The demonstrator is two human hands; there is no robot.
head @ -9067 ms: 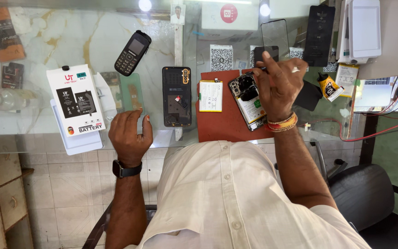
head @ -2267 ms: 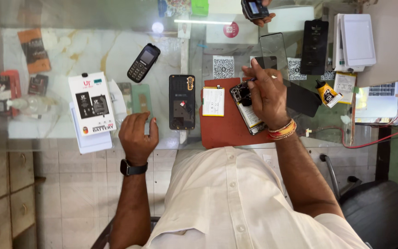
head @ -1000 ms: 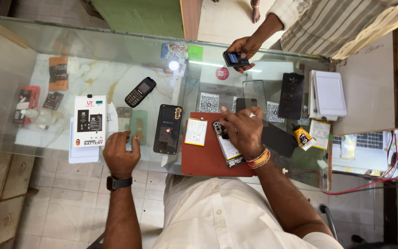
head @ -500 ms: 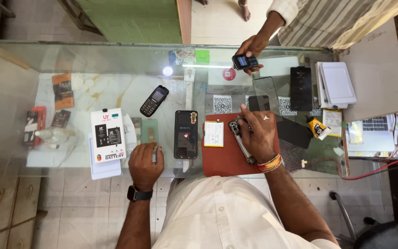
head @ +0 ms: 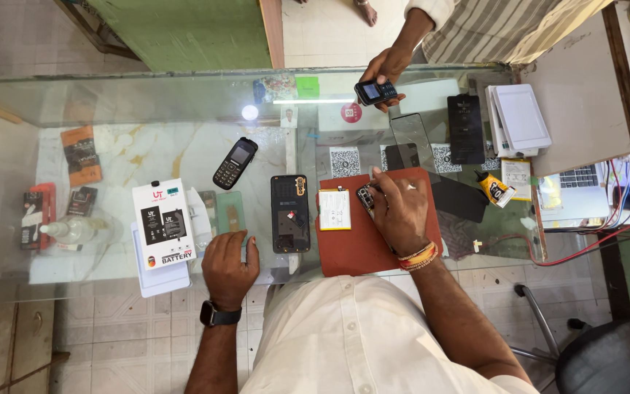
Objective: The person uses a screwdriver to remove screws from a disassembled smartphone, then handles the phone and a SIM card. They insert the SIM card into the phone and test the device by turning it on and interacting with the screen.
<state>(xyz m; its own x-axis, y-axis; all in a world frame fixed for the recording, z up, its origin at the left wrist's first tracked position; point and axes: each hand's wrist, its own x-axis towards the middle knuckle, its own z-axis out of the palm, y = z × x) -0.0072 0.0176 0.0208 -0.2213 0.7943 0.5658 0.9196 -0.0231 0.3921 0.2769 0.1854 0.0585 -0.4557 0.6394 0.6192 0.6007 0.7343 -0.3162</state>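
My right hand (head: pixel 402 215), with bangles at the wrist, lies on a red mat (head: pixel 351 252) and its fingers grip a small opened phone (head: pixel 366 197). A white battery (head: pixel 335 209) lies on the mat just left of it. Further left, a black phone body with its back off (head: pixel 290 213) rests on the glass counter (head: pixel 147 102). My left hand (head: pixel 229 266), with a watch at the wrist, rests curled on the counter's near edge beside a green strip (head: pixel 229 215). Whether it holds anything is hidden.
Across the counter another person's hand holds a small keypad phone (head: pixel 375 91). Also on the counter are a black keypad phone (head: pixel 235 163), a white battery box (head: pixel 163 222), a glue tube (head: pixel 496 187), a black phone (head: pixel 466 128) and white boxes (head: pixel 519 120). A chair (head: pixel 607 357) stands at lower right.
The view has pulled back and tilted up, bringing the other person's hand and phone into sight. My right hand stays on the opened phone; my left hand has hardly moved.
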